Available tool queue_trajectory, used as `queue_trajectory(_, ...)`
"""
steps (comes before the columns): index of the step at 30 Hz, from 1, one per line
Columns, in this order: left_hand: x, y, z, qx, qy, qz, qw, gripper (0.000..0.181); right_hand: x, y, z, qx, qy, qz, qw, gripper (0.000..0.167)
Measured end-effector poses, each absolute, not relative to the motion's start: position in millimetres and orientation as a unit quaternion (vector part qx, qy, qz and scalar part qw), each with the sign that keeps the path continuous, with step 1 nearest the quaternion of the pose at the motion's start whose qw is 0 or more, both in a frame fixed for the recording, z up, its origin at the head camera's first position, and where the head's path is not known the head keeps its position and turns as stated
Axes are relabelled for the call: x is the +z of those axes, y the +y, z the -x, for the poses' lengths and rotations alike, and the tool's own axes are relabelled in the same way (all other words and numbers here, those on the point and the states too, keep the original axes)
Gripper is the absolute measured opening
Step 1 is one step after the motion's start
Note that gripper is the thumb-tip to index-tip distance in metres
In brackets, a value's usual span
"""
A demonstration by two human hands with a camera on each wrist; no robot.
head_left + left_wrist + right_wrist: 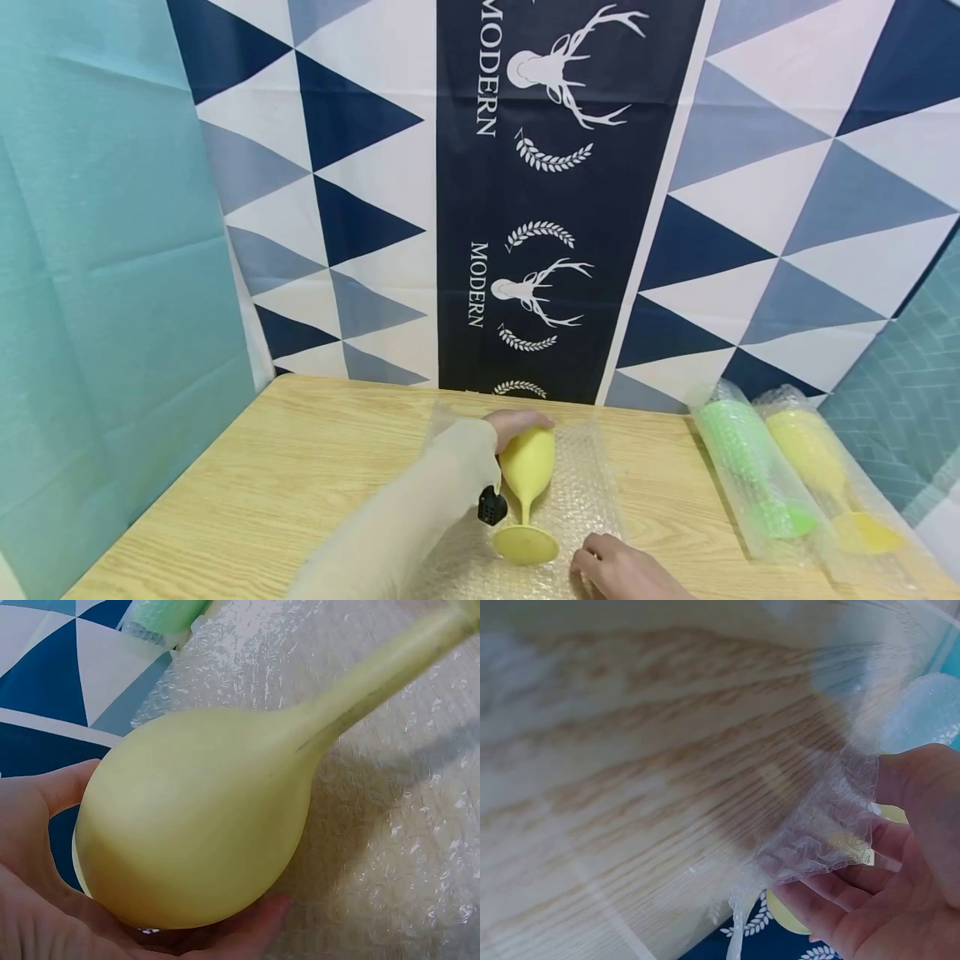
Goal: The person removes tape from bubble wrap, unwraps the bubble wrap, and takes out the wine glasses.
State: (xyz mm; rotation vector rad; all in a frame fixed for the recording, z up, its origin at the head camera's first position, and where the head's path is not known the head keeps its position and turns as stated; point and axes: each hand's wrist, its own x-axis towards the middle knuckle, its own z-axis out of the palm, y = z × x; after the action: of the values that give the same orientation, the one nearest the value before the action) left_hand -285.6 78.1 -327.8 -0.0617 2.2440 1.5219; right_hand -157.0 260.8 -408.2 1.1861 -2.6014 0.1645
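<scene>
A yellow plastic-looking goblet (528, 463) is tilted over a sheet of bubble wrap (588, 467), its foot towards me and its bowl away. My left hand (517, 423) grips the bowl near the rim. In the left wrist view, thumb and fingers of that hand (45, 862) curve round the goblet's bowl (202, 810). Whether the goblet rests on the wrap is unclear. At the sheet's near right edge is my right hand (626, 571). The right wrist view shows its fingers (817, 904) and thumb holding an edge of the bubble wrap (817, 825).
On the right of the wooden table (330, 450) lie two bubble-wrapped goblets, a green one (750, 467) and a yellow one (817, 458). A patterned cloth (375, 192) hangs behind the table, and a teal cloth (112, 250) hangs on the left.
</scene>
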Motion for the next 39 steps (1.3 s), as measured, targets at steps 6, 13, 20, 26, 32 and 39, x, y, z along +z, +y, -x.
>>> queue_trajectory(6, -330, 77, 288, 0.55, 0.809, 0.04, 0.203, 0.038, -405, 260, 156, 0.066, -0.909, -0.397, 0.112, 0.028)
queue_trajectory(13, -323, 69, 290, 0.539, 0.811, 0.044, 0.222, 0.052, -402, 259, 156, 0.049, -0.912, -0.395, 0.1, 0.032)
queue_trajectory(20, -315, 61, 283, 0.557, 0.804, 0.033, 0.205, 0.053, -400, 260, 159, 0.046, -0.91, -0.399, 0.101, 0.029)
queue_trajectory(26, -315, 59, 274, 0.57, 0.797, 0.017, 0.199, 0.048, -405, 259, 156, 0.068, -0.915, -0.388, 0.088, 0.018)
queue_trajectory(32, -314, 57, 269, 0.547, 0.817, 0.006, 0.183, 0.049, -409, 259, 156, 0.08, -0.918, -0.379, 0.09, 0.017)
queue_trajectory(39, -312, 54, 263, 0.531, 0.833, -0.006, 0.153, 0.055, -408, 259, 157, 0.093, -0.911, -0.387, 0.107, 0.019)
